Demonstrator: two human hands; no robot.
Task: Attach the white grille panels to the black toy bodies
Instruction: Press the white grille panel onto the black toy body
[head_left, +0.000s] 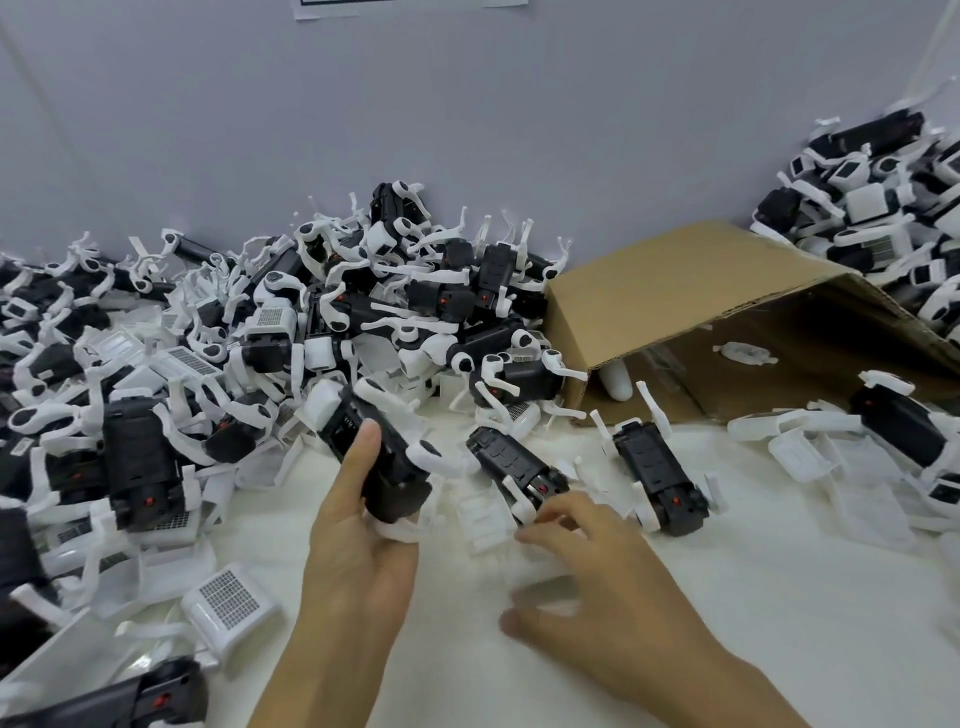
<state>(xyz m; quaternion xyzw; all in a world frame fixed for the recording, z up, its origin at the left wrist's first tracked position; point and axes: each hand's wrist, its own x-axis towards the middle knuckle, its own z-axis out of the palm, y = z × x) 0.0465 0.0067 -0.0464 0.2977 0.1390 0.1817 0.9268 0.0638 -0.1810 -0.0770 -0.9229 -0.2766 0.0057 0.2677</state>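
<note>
Pile of black toy bodies (291, 322) fills the far left tabletop (779, 623). Left hand (358, 530) has its grip wrapped around one black toy body (371, 457). Right hand (587, 577) rests loose-fingered on a white grille panel (485, 519), gripping nothing. Cardboard box (691, 291) far right.

A black toy body (376, 457) with white legs tilts up beside a flat white grille panel (483, 517).

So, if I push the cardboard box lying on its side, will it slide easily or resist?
The cardboard box probably slides easily: it looks thin-walled and holds only a few white parts. Its open flap may flex, and the pile of toys touching its left side could resist.
</note>
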